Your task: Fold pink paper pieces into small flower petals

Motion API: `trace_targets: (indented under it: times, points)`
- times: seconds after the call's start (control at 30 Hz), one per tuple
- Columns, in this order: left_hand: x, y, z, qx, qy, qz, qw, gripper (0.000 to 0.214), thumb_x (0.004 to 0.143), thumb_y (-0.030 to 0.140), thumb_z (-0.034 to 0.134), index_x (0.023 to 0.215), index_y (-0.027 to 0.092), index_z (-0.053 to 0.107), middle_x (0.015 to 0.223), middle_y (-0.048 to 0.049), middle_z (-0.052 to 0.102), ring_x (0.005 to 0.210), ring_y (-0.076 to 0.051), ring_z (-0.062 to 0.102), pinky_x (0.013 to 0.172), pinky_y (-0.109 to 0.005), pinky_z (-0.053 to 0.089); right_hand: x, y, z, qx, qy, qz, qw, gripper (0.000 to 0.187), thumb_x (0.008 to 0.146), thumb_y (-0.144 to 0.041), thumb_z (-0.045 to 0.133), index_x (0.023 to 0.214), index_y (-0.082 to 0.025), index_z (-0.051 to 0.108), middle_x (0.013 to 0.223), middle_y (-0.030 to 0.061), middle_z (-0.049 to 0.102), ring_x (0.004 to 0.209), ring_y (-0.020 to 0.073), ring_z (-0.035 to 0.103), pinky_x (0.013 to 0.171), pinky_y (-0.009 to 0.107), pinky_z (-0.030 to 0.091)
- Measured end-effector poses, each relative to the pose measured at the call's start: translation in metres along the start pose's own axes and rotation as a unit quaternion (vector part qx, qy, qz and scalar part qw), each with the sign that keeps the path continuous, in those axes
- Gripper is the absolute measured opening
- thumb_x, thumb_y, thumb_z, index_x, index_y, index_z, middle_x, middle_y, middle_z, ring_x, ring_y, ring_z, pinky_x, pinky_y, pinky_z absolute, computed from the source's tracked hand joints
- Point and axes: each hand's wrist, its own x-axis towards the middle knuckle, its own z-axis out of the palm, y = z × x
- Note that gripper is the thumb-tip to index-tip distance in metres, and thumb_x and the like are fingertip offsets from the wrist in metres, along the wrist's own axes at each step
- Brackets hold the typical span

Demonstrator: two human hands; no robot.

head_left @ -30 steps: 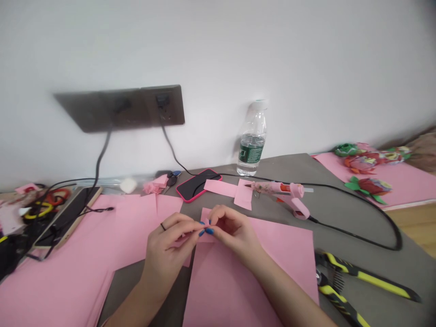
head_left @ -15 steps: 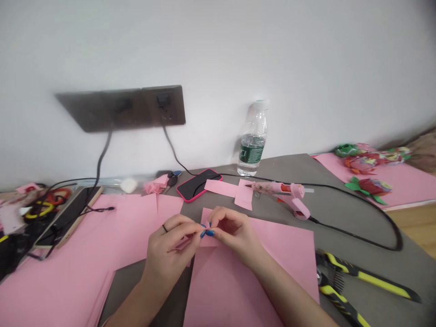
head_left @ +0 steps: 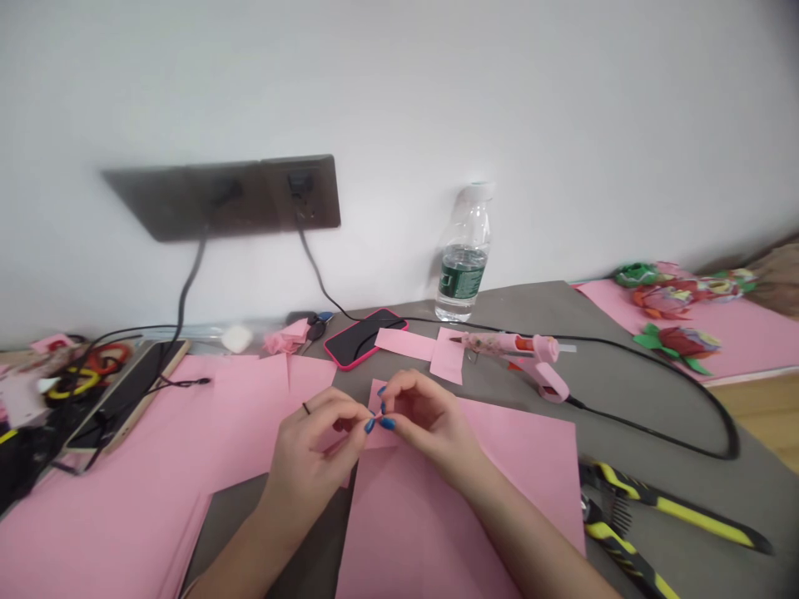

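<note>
My left hand (head_left: 321, 445) and my right hand (head_left: 428, 420) meet fingertip to fingertip over a large pink paper sheet (head_left: 462, 499). Between the blue-nailed fingertips is a small piece of pink paper (head_left: 378, 415), mostly hidden by the fingers. Both hands pinch it, thumb against forefinger. Under the fingers, a small pink paper square (head_left: 380, 441) lies on the big sheet. Just beyond the hands, a pink glue gun (head_left: 518, 348) rests with its tip over a pink paper strip (head_left: 446, 356).
A phone in a pink case (head_left: 364, 337) and a water bottle (head_left: 462, 258) stand behind. Yellow-black pliers (head_left: 662, 507) lie right, paper flowers (head_left: 683, 343) farther right. Pink sheets (head_left: 143, 466) and another phone (head_left: 125, 399) cover the left. A black cord (head_left: 674, 383) loops across the table.
The fingertips have shifted slightly on the small pink paper, and the right forefinger has lifted a little. Less of the paper shows between them. Everything else stays put.
</note>
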Motion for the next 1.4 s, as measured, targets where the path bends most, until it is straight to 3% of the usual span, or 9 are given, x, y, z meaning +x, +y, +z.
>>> trace_targets:
  times: [0.27, 0.53, 0.83, 1.0, 1.13, 1.27, 1.4]
  points:
    - [-0.003, -0.001, -0.001, 0.016, -0.019, 0.005, 1.0, 0.016, 0.09, 0.011, 0.055, 0.082, 0.02, 0.065, 0.078, -0.0008, 0.063, 0.071, -0.012, 0.058, 0.065, -0.021, 0.047, 0.0, -0.002, 0.0, -0.087, 0.003, -0.053, 0.995, 0.011, 0.088, -0.029, 0.069, 0.08, -0.022, 0.068, 0.079, 0.0037, 0.061, 0.076, 0.0185, 0.057, 0.07, 0.033, 0.045]
    - [-0.002, 0.0, -0.001, 0.049, -0.003, 0.031, 0.998, 0.015, 0.09, 0.013, 0.055, 0.081, 0.019, 0.064, 0.076, -0.0017, 0.064, 0.071, -0.014, 0.061, 0.065, -0.023, 0.049, 0.0, -0.002, 0.0, -0.098, -0.001, -0.046, 0.994, 0.012, 0.088, -0.029, 0.068, 0.078, -0.022, 0.068, 0.078, 0.0038, 0.061, 0.076, 0.019, 0.056, 0.068, 0.033, 0.044]
    - [-0.002, -0.001, -0.001, 0.018, 0.011, 0.002, 1.0, 0.014, 0.086, 0.012, 0.061, 0.082, 0.022, 0.071, 0.077, -0.0007, 0.071, 0.07, -0.013, 0.066, 0.06, -0.018, 0.052, 0.0, -0.007, 0.0, -0.114, -0.012, -0.043, 0.992, 0.017, 0.092, -0.032, 0.062, 0.079, -0.021, 0.064, 0.076, 0.004, 0.06, 0.074, 0.0191, 0.053, 0.068, 0.032, 0.041]
    - [-0.001, 0.0, -0.002, 0.023, 0.009, 0.004, 1.0, 0.015, 0.087, 0.012, 0.061, 0.083, 0.022, 0.072, 0.077, -0.0006, 0.071, 0.069, -0.012, 0.066, 0.059, -0.016, 0.052, -0.001, -0.011, 0.001, -0.108, -0.031, -0.011, 0.994, 0.021, 0.095, -0.035, 0.057, 0.079, -0.02, 0.059, 0.077, 0.0026, 0.054, 0.073, 0.0173, 0.048, 0.068, 0.03, 0.039]
    - [-0.001, -0.001, -0.004, 0.038, 0.007, 0.008, 0.999, 0.014, 0.088, 0.016, 0.06, 0.092, 0.022, 0.072, 0.083, -0.0025, 0.073, 0.072, -0.014, 0.068, 0.063, -0.021, 0.054, 0.0, -0.009, -0.002, -0.061, -0.008, 0.04, 0.997, 0.025, 0.094, -0.041, 0.057, 0.08, -0.02, 0.056, 0.079, 0.0014, 0.053, 0.069, 0.0148, 0.047, 0.061, 0.026, 0.038]
    - [0.0, -0.005, -0.005, 0.024, -0.002, -0.037, 0.999, 0.013, 0.087, 0.023, 0.063, 0.096, 0.022, 0.072, 0.089, -0.0038, 0.076, 0.079, -0.018, 0.071, 0.07, -0.025, 0.057, 0.001, -0.006, -0.004, -0.042, 0.013, 0.055, 0.998, 0.027, 0.091, -0.045, 0.059, 0.081, -0.02, 0.059, 0.08, 0.0018, 0.058, 0.072, 0.0155, 0.052, 0.066, 0.026, 0.042]
    - [0.001, -0.008, -0.003, -0.027, 0.006, -0.103, 0.994, 0.011, 0.085, 0.025, 0.065, 0.093, 0.022, 0.073, 0.091, -0.0034, 0.077, 0.084, -0.019, 0.072, 0.073, -0.025, 0.058, 0.0, -0.003, -0.003, -0.036, 0.01, 0.057, 0.998, 0.022, 0.09, -0.043, 0.062, 0.095, -0.021, 0.064, 0.092, 0.006, 0.064, 0.086, 0.0199, 0.059, 0.078, 0.032, 0.048]
